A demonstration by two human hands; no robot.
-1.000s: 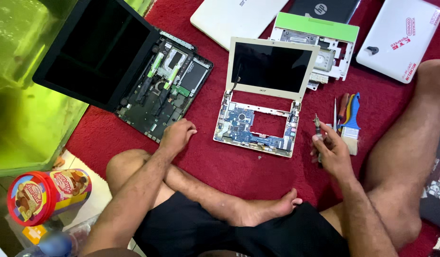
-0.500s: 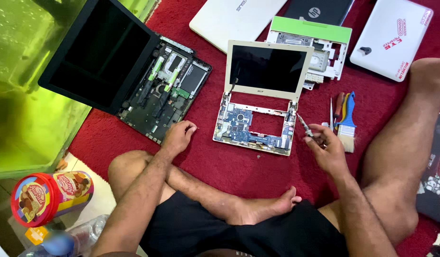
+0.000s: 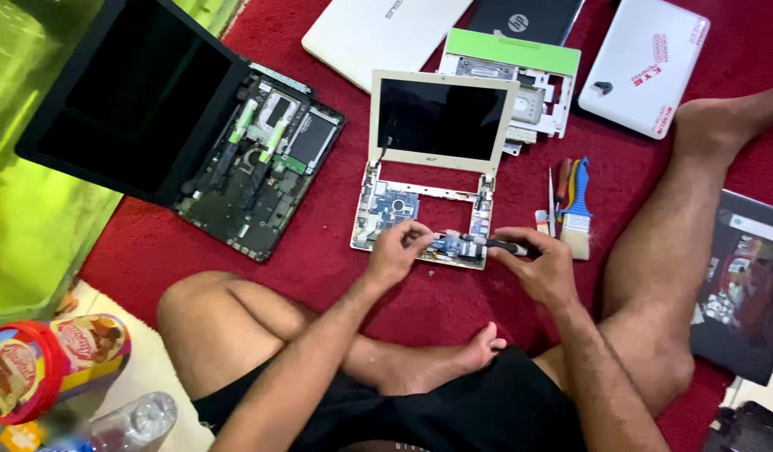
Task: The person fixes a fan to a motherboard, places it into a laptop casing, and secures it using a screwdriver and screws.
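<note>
A small white laptop (image 3: 441, 117) stands open on the red carpet, its keyboard removed and the blue circuit board (image 3: 392, 207) bare. My right hand (image 3: 537, 264) holds a dark-handled screwdriver (image 3: 495, 245) laid nearly flat, tip pointing left at the front edge of the laptop's base. My left hand (image 3: 396, 249) rests on that same front edge, fingers curled beside the screwdriver tip. My crossed legs lie just below the laptop.
A larger black laptop (image 3: 185, 125) lies opened up at left. A blue-handled brush (image 3: 577, 209) and thin tools sit right of the white laptop. Closed laptops (image 3: 646, 63) and a green-edged part (image 3: 512, 79) lie behind. A round tin (image 3: 43, 364) stands at lower left.
Both hands have moved onto the white laptop's front edge. The right hand brought the screwdriver in from the right; the left hand came over from the carpet at left.
</note>
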